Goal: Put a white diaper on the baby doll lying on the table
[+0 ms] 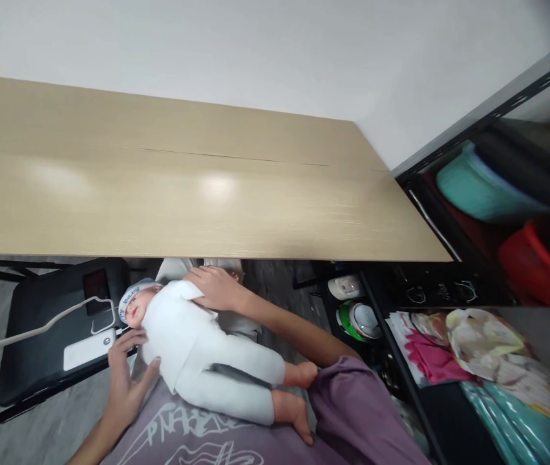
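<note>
A baby doll (182, 336) in a white top and trousers lies slantwise across my lap, its bare feet to the right. On its head, at the left, is a blue-and-white cap (136, 294) with lettering. My left hand (132, 378) grips the doll at its near shoulder, thumb and fingers on either side. Over the doll's far arm, my right hand (219, 287) is closed from above; that doll's hand is hidden. Both my hands are below the table's front edge.
A wooden table (255, 213) spans the front. To the left, a black stool (37, 329) bears a white power bank (88, 350) and cable (37, 328). Shelves on the right hold a teal basin (483, 187), a red basin (541, 265), a can (359, 321) and packaged cloths (507, 361).
</note>
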### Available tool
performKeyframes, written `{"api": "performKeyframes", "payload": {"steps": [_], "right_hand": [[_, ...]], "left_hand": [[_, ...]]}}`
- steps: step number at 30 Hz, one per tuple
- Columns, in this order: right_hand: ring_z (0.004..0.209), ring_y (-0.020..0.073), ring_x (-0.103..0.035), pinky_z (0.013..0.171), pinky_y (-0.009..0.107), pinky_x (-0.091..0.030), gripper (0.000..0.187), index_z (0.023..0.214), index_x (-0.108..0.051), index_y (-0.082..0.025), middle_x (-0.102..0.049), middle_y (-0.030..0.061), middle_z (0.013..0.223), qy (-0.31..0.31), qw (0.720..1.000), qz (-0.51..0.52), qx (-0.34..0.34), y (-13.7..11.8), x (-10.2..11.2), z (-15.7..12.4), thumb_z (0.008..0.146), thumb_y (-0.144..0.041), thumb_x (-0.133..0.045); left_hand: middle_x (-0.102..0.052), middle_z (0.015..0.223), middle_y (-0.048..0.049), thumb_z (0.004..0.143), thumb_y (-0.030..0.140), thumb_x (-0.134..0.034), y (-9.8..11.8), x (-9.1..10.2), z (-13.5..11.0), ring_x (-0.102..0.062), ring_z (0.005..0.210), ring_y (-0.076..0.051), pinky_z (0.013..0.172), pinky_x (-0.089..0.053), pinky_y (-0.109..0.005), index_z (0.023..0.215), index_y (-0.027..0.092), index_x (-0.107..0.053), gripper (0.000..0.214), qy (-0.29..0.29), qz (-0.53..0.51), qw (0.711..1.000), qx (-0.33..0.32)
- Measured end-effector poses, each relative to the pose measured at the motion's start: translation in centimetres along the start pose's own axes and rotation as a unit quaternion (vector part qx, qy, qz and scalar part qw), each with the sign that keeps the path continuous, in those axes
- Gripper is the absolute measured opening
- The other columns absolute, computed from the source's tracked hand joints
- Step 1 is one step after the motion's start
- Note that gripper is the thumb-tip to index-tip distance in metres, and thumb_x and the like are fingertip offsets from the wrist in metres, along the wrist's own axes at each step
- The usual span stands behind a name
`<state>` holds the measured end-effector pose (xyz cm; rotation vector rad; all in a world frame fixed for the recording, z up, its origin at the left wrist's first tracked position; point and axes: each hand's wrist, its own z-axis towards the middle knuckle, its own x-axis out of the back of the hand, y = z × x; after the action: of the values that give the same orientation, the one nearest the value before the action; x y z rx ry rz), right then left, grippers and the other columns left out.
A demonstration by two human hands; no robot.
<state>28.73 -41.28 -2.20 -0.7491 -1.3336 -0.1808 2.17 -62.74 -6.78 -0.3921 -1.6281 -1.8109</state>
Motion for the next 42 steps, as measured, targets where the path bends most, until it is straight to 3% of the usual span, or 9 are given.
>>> {"api": "performKeyframes", "payload": {"steps": [5, 8, 12, 18, 21, 25, 29, 35, 42], "right_hand": [[0.125, 0.0312, -0.071, 0.114, 0.041, -0.056, 0.037, 0.139, -0.071, -0.015, -0.077, 0.0134, 0.135, 0.066, 0.998, 0.018, 0.006, -1.7, 1.4, -0.4, 0.105, -0.029, -0.076], [0.127, 0.0315, -0.072, 0.112, 0.042, -0.059, 0.038, 0.142, -0.072, -0.014, -0.078, 0.0142, 0.134, 0.107, 0.993, 0.046, 0.003, -2.8, 3.2, -1.9, 0.106, -0.029, -0.073], [0.127, 0.0294, -0.076, 0.109, 0.04, -0.062, 0.048, 0.153, -0.069, -0.024, -0.078, 0.0113, 0.139, 0.168, 0.98, 0.099, -0.028, -3.9, 6.9, -6.0, 0.106, -0.03, -0.071], [0.128, 0.035, -0.079, 0.106, 0.044, -0.064, 0.058, 0.156, -0.065, -0.031, -0.08, 0.0078, 0.148, 0.202, 0.953, 0.071, -0.214, -1.9, 10.8, -10.7, 0.098, -0.029, -0.073], [0.122, 0.0383, -0.081, 0.099, 0.046, -0.064, 0.061, 0.152, -0.063, -0.025, -0.08, 0.0114, 0.146, 0.229, 0.932, 0.042, -0.276, 1.0, 11.2, -11.2, 0.095, -0.035, -0.079], [0.118, 0.0365, -0.08, 0.096, 0.044, -0.062, 0.048, 0.141, -0.068, -0.024, -0.083, 0.0122, 0.135, 0.24, 0.926, 0.043, -0.287, 4.6, 10.8, -11.7, 0.098, -0.042, -0.078], [0.121, 0.0361, -0.078, 0.101, 0.045, -0.06, 0.044, 0.139, -0.07, -0.023, -0.083, 0.0127, 0.134, 0.275, 0.915, 0.05, -0.29, 6.7, 9.5, -12.1, 0.103, -0.05, -0.074], [0.121, 0.0379, -0.078, 0.103, 0.048, -0.061, 0.054, 0.139, -0.072, -0.023, -0.083, 0.0138, 0.134, 0.354, 0.882, 0.027, -0.31, 9.8, 7.6, -10.8, 0.108, -0.067, -0.067], [0.119, 0.0396, -0.078, 0.101, 0.05, -0.062, 0.066, 0.133, -0.073, -0.022, -0.084, 0.0162, 0.13, 0.383, 0.882, 0.003, -0.274, 15.7, 7.8, -6.9, 0.108, -0.081, -0.058]], "left_hand": [[-0.077, 0.142, -0.0162, 0.085, 0.074, -0.083, -2.8, 0.7, -1.7, -0.076, 0.134, -0.045, 0.115, -0.064, -0.067, 0.142, 0.024, -0.062, 0.079, -0.125, -0.079, 0.958, 0.246], [-0.079, 0.149, -0.0154, 0.079, 0.064, -0.09, -2.2, 0.8, -2.4, -0.074, 0.14, -0.048, 0.121, -0.06, -0.072, 0.152, 0.029, -0.063, 0.085, -0.134, -0.111, 0.951, 0.254], [-0.081, 0.147, -0.0092, 0.081, 0.058, -0.09, 0.0, 2.1, -1.2, -0.078, 0.134, -0.048, 0.113, -0.065, -0.074, 0.149, 0.038, -0.064, 0.075, -0.111, -0.123, 0.968, 0.19], [-0.087, 0.131, -0.0079, 0.088, 0.06, -0.081, 6.4, 4.2, 9.2, -0.083, 0.121, -0.042, 0.096, -0.07, -0.051, 0.14, 0.026, -0.069, 0.064, -0.223, -0.021, 0.974, 0.043], [-0.087, 0.128, -0.0085, 0.093, 0.06, -0.074, 8.9, 3.5, 15.4, -0.084, 0.114, -0.036, 0.09, -0.066, -0.039, 0.139, 0.021, -0.07, 0.061, -0.277, -0.001, 0.961, 0.003], [-0.086, 0.132, -0.0103, 0.096, 0.06, -0.071, 10.7, 2.0, 20.9, -0.083, 0.116, -0.035, 0.093, -0.061, -0.037, 0.145, 0.021, -0.07, 0.062, -0.287, 0.048, 0.954, -0.072], [-0.087, 0.128, -0.0111, 0.102, 0.063, -0.066, 11.7, 1.3, 24.0, -0.082, 0.114, -0.036, 0.087, -0.054, -0.034, 0.133, 0.022, -0.076, 0.053, -0.254, 0.139, 0.948, -0.129], [-0.087, 0.119, -0.0134, 0.099, 0.069, -0.066, 11.4, -0.1, 27.7, -0.081, 0.106, -0.038, 0.078, -0.047, -0.034, 0.135, 0.022, -0.075, 0.059, -0.181, 0.236, 0.947, -0.121], [-0.084, 0.112, -0.0205, 0.1, 0.079, -0.061, 9.8, -3.0, 33.6, -0.078, 0.106, -0.044, 0.09, -0.05, -0.045, 0.123, 0.019, -0.075, 0.066, -0.068, 0.331, 0.932, -0.134]]}}
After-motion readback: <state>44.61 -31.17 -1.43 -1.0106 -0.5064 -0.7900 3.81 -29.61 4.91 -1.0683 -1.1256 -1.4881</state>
